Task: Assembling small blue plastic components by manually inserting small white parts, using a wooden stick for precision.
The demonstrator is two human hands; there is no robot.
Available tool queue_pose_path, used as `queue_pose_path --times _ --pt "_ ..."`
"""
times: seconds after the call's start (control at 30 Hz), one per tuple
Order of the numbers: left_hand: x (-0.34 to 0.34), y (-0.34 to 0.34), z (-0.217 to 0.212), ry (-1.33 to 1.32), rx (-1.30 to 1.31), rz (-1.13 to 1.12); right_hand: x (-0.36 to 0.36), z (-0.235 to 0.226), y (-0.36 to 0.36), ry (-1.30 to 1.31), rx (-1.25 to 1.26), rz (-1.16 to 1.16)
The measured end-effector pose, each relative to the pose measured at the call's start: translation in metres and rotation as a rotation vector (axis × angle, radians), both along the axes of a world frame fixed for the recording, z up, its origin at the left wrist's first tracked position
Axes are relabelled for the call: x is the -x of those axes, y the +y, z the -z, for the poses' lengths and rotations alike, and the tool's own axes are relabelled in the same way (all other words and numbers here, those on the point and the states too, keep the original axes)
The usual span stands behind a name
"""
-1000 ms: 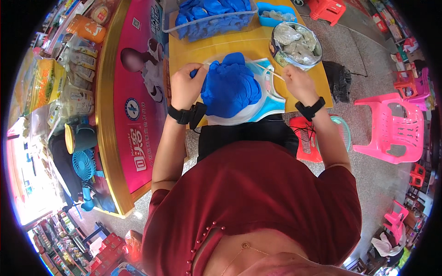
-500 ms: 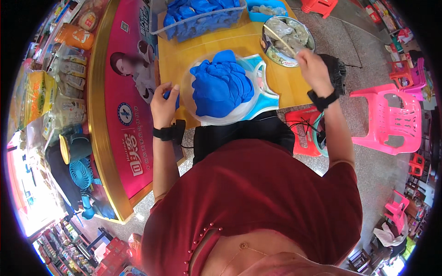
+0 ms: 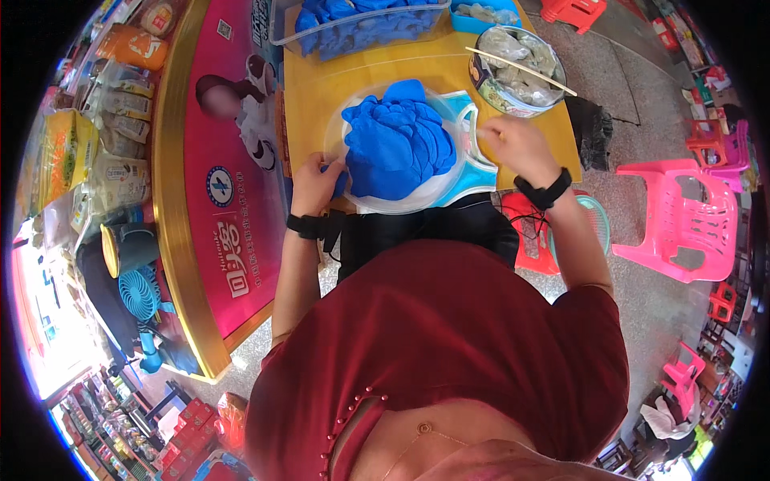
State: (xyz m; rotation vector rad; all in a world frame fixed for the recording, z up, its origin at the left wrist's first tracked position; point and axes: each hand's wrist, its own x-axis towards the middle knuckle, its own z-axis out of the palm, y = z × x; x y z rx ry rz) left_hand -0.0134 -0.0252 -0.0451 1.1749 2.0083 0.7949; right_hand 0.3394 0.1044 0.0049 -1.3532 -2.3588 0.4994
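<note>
A heap of blue cloth-like pieces (image 3: 393,148) lies on a round translucent lid or tray (image 3: 341,120) in front of me. At its left edge, my left hand (image 3: 314,183) is closed on a small blue piece (image 3: 337,181), mostly hidden by the fingers. To the right of the heap, my right hand (image 3: 517,146) hovers by a white-and-turquoise garment-shaped item (image 3: 469,178), its fingers pinched together; anything between them is too small to make out. A wooden chopstick (image 3: 525,68) rests across a round tin (image 3: 489,92) of greyish, plastic-looking contents, away from both hands.
A clear bin (image 3: 365,40) of blue pieces and a small blue tub (image 3: 461,20) stand at the table's far side. A pink-panelled counter (image 3: 233,264) borders the left. Pink plastic chair (image 3: 682,212), red stool (image 3: 533,248) and black bag (image 3: 592,132) are at the right.
My right hand has let go of the chopstick, now lying across the tin, and moved nearer to the heap. My left hand has come in against the heap's left edge.
</note>
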Motion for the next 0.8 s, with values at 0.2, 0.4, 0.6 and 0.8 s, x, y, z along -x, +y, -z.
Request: queue_pose_path --times 0.2,0.4,0.6,0.8 --pt "0.005 0.004 0.003 -0.046 -0.062 0.033 -0.017 0.019 -0.007 -0.145 0.050 0.185" --pt "0.009 0.005 -0.037 0.058 -0.150 -0.074 -0.032 -0.013 0.019 0.175 -0.048 0.207" --pt "-0.002 0.019 -0.045 -0.313 -0.181 -0.086 0.006 -0.023 0.038 0.222 -0.094 0.158" --pt "-0.059 0.042 -0.038 -0.600 -0.441 -0.146 0.094 -0.001 -0.009 0.517 0.696 -0.327"
